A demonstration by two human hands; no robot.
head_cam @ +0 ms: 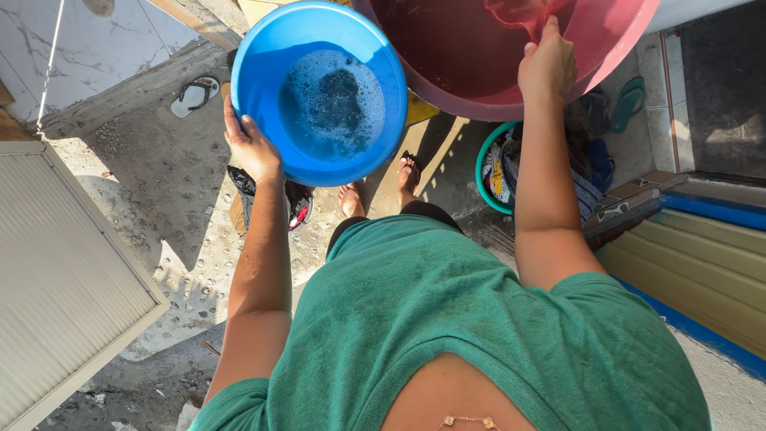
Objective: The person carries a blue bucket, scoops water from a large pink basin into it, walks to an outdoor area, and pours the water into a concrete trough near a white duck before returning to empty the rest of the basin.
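Gripping the blue basin (319, 92) rim, left hand (251, 148) kept its soapy water level; right hand (546, 68) held a red scoop (523, 16) inside the large red tub (614, 48).

Left hand (251, 148) grips blue basin (263, 48); right hand (546, 68) holds red scoop (519, 14) in red tub (614, 40).

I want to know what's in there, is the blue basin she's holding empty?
No, the blue basin, gripped at its rim by the left hand, holds soapy, foamy water that covers its bottom.
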